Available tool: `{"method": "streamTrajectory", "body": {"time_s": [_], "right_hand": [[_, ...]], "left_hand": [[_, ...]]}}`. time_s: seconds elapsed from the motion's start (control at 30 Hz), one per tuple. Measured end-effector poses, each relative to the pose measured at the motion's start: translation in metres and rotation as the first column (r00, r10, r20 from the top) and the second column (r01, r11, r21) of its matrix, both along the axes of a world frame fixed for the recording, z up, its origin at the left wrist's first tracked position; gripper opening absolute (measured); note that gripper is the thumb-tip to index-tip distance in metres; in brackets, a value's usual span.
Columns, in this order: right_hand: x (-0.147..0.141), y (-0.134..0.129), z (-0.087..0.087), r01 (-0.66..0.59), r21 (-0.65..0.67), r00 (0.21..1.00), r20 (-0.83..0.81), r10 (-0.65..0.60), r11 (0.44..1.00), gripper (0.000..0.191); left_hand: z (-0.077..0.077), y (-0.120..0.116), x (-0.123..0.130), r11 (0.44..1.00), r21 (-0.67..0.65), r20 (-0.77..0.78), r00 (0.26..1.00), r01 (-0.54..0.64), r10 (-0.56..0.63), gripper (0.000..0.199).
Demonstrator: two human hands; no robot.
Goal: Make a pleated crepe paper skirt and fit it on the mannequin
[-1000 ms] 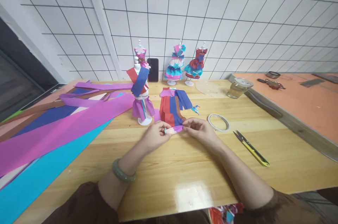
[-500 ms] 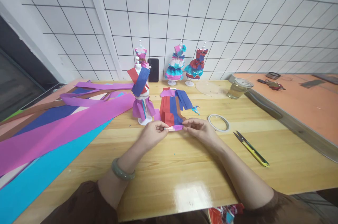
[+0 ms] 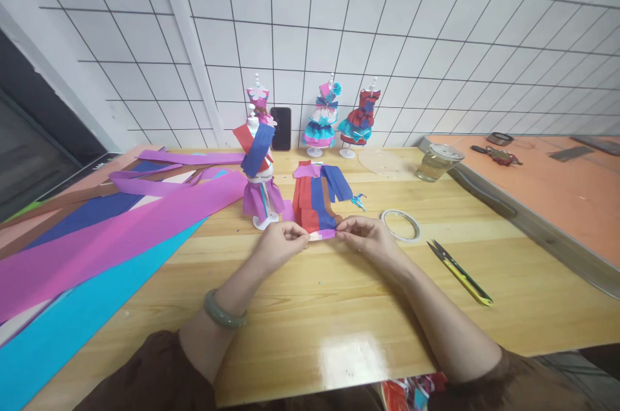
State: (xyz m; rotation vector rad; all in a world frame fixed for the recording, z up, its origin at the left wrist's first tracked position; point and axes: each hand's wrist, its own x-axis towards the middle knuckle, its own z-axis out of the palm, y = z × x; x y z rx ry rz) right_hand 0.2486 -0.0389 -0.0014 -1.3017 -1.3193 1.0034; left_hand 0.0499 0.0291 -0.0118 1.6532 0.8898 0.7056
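A small folded strip, pink-white at its left and purple at its right, is stretched between my hands. My left hand pinches its left end. The right end sits between the thumb and fingers of my right hand. Just beyond the strip lie red paper pieces, blue paper pieces and a narrow brown one. A small white dress form with a red and blue top and purple skirt stands beyond my left hand.
Long crepe paper strips cover the left. Three dressed forms and a phone stand at the wall. On the right are a tape roll, yellow snips, a cup and an orange surface with keys.
Both hands keep their pinch on the strip and have barely moved. The strip looks slightly flatter and straighter.
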Motion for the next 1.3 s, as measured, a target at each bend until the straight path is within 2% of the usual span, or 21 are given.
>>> {"method": "streamTrajectory", "body": {"time_s": [0.1,0.2,0.43,0.53,0.7,1.0,1.3], "right_hand": [[0.0001,-0.0004,0.0009,-0.013,-0.026,1.0,0.008,0.013,1.0,0.02],[0.0002,-0.0011,0.0008,-0.021,-0.038,0.998,0.052,0.023,0.999,0.026],[0.001,0.0,-0.0006,-0.01,-0.02,0.988,0.157,0.013,1.0,0.027],[0.0005,0.0008,0.0,-0.007,-0.017,0.99,0.138,0.009,1.0,0.025],[-0.0002,0.0006,0.0018,-0.003,-0.049,0.998,0.06,0.006,0.999,0.022],[-0.0003,0.0008,0.0058,0.043,-0.105,0.999,0.013,-0.042,0.994,0.027],[-0.0013,0.0019,0.0036,0.049,-0.113,0.999,0.016,-0.047,0.992,0.03]], "left_hand": [[0.0023,0.0006,-0.0005,0.987,0.158,0.015,1.0,0.009,-0.011,0.013],[0.0029,0.0014,-0.0019,0.979,0.2,0.022,0.999,0.027,-0.032,0.015],[0.0039,0.0024,-0.0044,0.997,0.075,-0.012,1.0,0.022,-0.021,0.016],[0.0036,0.0031,-0.0046,0.999,0.035,-0.013,0.999,0.029,-0.029,0.016],[0.0007,0.0048,-0.0046,0.991,-0.096,0.078,0.993,0.091,-0.084,0.021],[-0.0001,0.0053,-0.0048,0.98,-0.122,0.155,0.978,0.161,-0.141,0.028],[0.0094,-0.0001,-0.0032,0.977,-0.183,0.095,0.991,0.109,-0.093,0.034]]}}
